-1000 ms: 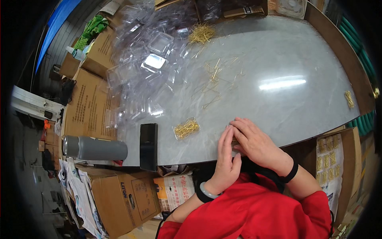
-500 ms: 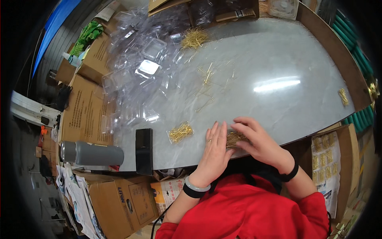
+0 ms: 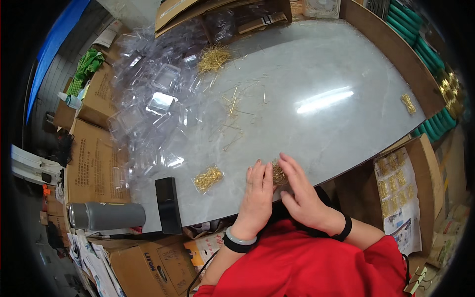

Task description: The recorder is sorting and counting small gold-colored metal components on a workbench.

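A small bundle of thin gold wire pieces (image 3: 279,173) lies at the table's near edge, between my two hands. My left hand (image 3: 256,198) is flat with its fingers stretched out along the bundle's left side. On the other side my right hand (image 3: 303,200) has its fingers extended and its thumb apart, touching the bundle. The palms partly hide the wires. Left of my hands, a clear plastic box (image 3: 195,185) holds more gold wire pieces (image 3: 208,179). Loose gold wires (image 3: 232,106) are scattered farther up the grey table (image 3: 346,133).
Clear plastic boxes (image 3: 163,79) pile up at the left, beside a heap of gold wires (image 3: 213,58). A black phone (image 3: 168,205) and a grey bottle (image 3: 114,216) lie near the front left. A gold bundle (image 3: 408,103) is at far right; an open drawer (image 3: 429,183) holds several more.
My right hand's fingers have straightened and come closer to my left hand, alongside the bundle. The whole view has shifted and turned slightly, so the table appears farther left.
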### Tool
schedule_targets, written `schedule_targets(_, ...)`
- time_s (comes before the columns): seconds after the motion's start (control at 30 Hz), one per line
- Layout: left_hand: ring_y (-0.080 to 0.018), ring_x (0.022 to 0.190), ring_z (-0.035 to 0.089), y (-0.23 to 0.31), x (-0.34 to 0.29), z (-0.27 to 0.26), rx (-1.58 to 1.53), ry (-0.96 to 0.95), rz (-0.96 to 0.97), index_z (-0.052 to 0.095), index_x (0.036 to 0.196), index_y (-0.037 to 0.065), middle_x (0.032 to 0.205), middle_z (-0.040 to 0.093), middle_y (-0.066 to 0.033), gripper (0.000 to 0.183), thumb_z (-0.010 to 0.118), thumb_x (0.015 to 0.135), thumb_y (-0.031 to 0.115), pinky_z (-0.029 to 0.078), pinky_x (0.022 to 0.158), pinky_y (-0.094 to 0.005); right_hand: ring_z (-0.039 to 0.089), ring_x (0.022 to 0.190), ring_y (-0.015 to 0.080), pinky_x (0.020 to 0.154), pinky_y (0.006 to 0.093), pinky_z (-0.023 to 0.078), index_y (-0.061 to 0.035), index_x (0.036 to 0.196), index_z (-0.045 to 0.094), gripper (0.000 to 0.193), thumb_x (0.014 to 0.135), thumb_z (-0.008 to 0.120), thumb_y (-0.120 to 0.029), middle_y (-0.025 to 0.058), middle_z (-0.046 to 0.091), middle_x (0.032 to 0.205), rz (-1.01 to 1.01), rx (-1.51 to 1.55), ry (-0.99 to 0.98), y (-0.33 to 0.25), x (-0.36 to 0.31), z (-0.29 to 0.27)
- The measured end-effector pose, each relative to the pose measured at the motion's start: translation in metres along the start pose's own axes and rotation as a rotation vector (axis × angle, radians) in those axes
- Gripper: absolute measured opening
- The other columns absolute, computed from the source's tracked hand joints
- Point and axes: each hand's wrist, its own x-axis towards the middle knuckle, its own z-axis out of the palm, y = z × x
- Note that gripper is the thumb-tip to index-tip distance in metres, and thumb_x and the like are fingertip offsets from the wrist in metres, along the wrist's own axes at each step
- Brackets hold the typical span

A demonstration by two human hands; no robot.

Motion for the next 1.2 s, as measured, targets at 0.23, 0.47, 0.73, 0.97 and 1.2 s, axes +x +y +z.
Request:
schedule_targets(0.23, -0.0465, 0.138, 0.041, 0.0, -0.001, 0.001, -0.005, 0.068, 0.01, 0.029, 0.152, -0.008, 0.145, 0.042, -0.0288, 0.071, 0.064, 0.091, -0.001, 0.032, 0.118, -0.0579, 0.036, 0.145, 0.0421, 0.12, 0.0434, 0.03, 0.0069, 0.15, 0.033, 0.063, 0.089, 0.047, 0.001, 0.0291, 0.036, 0.153, 0.079, 0.081, -0.021, 0.013, 0.017, 0.005)
schedule_targets(0.47, -0.0453, 0.138, 0.042, -0.004, -0.002, 0.001, -0.063, 0.064, -0.011, 0.024, 0.153, -0.009, 0.145, 0.041, -0.0295, 0.069, 0.058, 0.093, -0.003, 0.029, 0.119, -0.0587, 0.046, 0.134, 0.0448, 0.113, 0.0444, 0.039, 0.0054, 0.144, 0.042, 0.051, 0.096, 0.055, -0.005, 0.0287, 0.045, 0.147, -0.046, -0.097, 0.022, 0.014, 0.029, 0.009)
schedule_targets(0.73, -0.0477, 0.138, 0.041, -0.002, -0.002, 0.001, -0.064, 0.098, -0.02, 0.022, 0.153, -0.011, 0.145, 0.04, -0.0322, 0.071, 0.058, 0.093, 0.0, 0.029, 0.12, -0.0572, 0.05, 0.131, 0.0425, 0.11, 0.0414, 0.042, 0.0031, 0.143, 0.045, 0.044, 0.1, 0.051, -0.001, 0.0264, 0.048, 0.144, -0.031, -0.071, 0.11, 0.012, 0.027, 0.021)
schedule_targets(0.97, -0.0478, 0.136, 0.042, -0.001, -0.006, -0.002, -0.084, 0.062, -0.048, 0.018, 0.154, -0.012, 0.145, 0.039, -0.0316, 0.077, 0.058, 0.089, -0.005, 0.03, 0.119, -0.0585, 0.048, 0.132, 0.0441, 0.111, 0.044, 0.042, 0.0028, 0.144, 0.043, 0.047, 0.099, 0.054, -0.004, 0.0258, 0.048, 0.144, -0.049, -0.07, 0.058, 0.013, 0.025, 0.008)
schedule_targets(1.2, -0.0483, 0.137, 0.043, -0.004, -0.007, -0.001, -0.173, 0.083, -0.077, 0.012, 0.157, -0.008, 0.143, 0.047, -0.0305, 0.082, 0.059, 0.089, -0.006, 0.03, 0.119, -0.0551, 0.054, 0.126, 0.0405, 0.103, 0.0436, 0.049, 0.0009, 0.133, 0.051, 0.048, 0.087, 0.065, 0.0, 0.0225, 0.055, 0.131, -0.222, -0.312, -0.094, 0.011, 0.027, 0.007)
